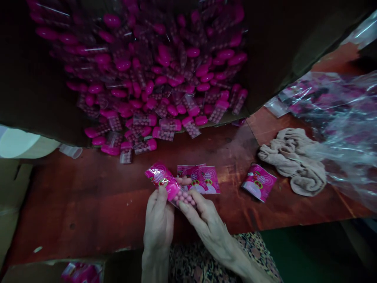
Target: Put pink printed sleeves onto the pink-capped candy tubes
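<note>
One pink bead packet is lying diagonally across my view, its beaded end pointing toward the right hand, whose fingers are pinching it, while the left hand is gripping the printed end above the red tabletop, just beside more packets.

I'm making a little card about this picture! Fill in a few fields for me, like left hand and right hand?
Left hand: holds a pink foil packet
Right hand: pinches a clear tube of pink balls
Beside hands: flat pink packets
Cardboard box: full of pink-capped tubes
Table: reddish-brown
Also there: beige cloth, plastic bag
</note>
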A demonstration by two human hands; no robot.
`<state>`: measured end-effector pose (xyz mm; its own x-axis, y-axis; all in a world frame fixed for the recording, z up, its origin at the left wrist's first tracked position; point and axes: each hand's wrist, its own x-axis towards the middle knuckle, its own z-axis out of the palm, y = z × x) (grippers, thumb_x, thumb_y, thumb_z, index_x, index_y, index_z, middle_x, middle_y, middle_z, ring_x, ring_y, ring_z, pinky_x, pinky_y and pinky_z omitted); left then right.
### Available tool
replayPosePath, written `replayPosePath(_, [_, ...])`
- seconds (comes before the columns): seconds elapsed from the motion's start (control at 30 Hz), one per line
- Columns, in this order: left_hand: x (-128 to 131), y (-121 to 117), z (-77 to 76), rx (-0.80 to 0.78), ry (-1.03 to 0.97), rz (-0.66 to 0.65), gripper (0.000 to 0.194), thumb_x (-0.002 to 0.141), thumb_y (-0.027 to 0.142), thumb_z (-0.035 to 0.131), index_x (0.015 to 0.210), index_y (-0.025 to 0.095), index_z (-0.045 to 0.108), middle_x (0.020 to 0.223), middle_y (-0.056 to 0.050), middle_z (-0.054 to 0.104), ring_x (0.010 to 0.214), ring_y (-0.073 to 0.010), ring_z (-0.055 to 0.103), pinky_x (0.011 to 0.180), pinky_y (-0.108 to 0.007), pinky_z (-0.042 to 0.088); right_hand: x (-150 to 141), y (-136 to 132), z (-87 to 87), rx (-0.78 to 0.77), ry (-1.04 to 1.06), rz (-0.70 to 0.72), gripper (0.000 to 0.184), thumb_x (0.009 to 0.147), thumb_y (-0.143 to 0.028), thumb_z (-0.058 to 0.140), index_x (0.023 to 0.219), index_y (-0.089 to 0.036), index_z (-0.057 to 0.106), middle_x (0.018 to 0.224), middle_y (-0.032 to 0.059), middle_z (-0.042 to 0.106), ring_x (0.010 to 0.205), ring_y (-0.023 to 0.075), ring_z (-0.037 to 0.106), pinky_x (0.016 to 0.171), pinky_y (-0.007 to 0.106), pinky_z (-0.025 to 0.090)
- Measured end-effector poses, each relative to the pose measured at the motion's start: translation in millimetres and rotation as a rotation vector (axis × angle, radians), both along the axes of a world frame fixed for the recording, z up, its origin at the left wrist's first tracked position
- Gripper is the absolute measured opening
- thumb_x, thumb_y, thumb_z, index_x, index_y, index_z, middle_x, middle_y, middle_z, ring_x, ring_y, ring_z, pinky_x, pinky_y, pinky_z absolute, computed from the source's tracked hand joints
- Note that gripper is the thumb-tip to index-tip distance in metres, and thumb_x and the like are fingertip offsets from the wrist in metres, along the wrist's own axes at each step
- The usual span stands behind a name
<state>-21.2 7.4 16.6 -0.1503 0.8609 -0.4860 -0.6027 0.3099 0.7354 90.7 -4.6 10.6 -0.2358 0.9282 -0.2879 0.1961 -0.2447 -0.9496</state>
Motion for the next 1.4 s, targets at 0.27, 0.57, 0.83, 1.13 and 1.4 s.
replayPosePath(0.27, [6.8,4.4,-4.6,-0.044,-0.147,0.015,0.038,0.082,0.047,0.050,0.082,0.014,0.069,0.084,-0.011,0.072,0.093,-0.0255,0.064,0.087,-0.041,0.046,-5.9,1.5,-11.3,0.419,-0.332,0.031,0.018,0.093,-0.028,0.037,0.087,-0.018,0.051,0.066,0.0026,0.062,0.051,0.0154,0.059,0.047,0.024,0.040])
replayPosePath(0.57, [22.3,2.4,-12.4,0.013,-0.155,0.007,0.041,0.086,0.046,0.045,0.090,0.014,0.069,0.087,-0.011,0.071,0.093,-0.0243,0.063,0.089,-0.039,0.044,2.4,4.8,-4.6,0.074,-0.079,-0.016,0.011,0.092,-0.028,0.043,0.088,-0.021,0.050,0.073,-0.0013,0.061,0.061,0.0118,0.058,0.057,0.020,0.044])
replayPosePath(0.83, [33.4,-8.6,-5.7,-0.043,-0.107,0.047,0.042,0.084,0.048,0.046,0.085,0.014,0.070,0.087,-0.010,0.071,0.089,-0.0237,0.064,0.092,-0.038,0.043,-8.2,-9.7,3.3,0.101,-0.147,-0.098,0.017,0.092,-0.032,0.040,0.087,-0.020,0.050,0.061,-0.0031,0.058,0.050,0.0116,0.055,0.048,0.020,0.041])
replayPosePath(1.13, [16.7,-7.3,-5.7,-0.070,-0.145,0.069,0.037,0.082,0.045,0.052,0.095,0.014,0.068,0.101,-0.013,0.070,0.095,-0.0229,0.063,0.091,-0.037,0.044,1.3,2.9,6.6,0.045,-0.136,0.055,0.018,0.093,-0.033,0.039,0.087,-0.021,0.050,0.073,-0.0007,0.061,0.063,0.0128,0.058,0.057,0.021,0.043])
replayPosePath(1.4, [-1.6,6.5,-10.8,-0.077,-0.054,0.177,0.022,0.076,0.034,0.065,0.076,0.012,0.070,0.076,-0.010,0.073,0.079,-0.0228,0.067,0.082,-0.039,0.050,9.1,5.4,5.0,0.092,-0.200,0.134,0.019,0.092,-0.034,0.041,0.082,-0.021,0.050,0.067,-0.0033,0.055,0.056,0.0108,0.050,0.054,0.022,0.038])
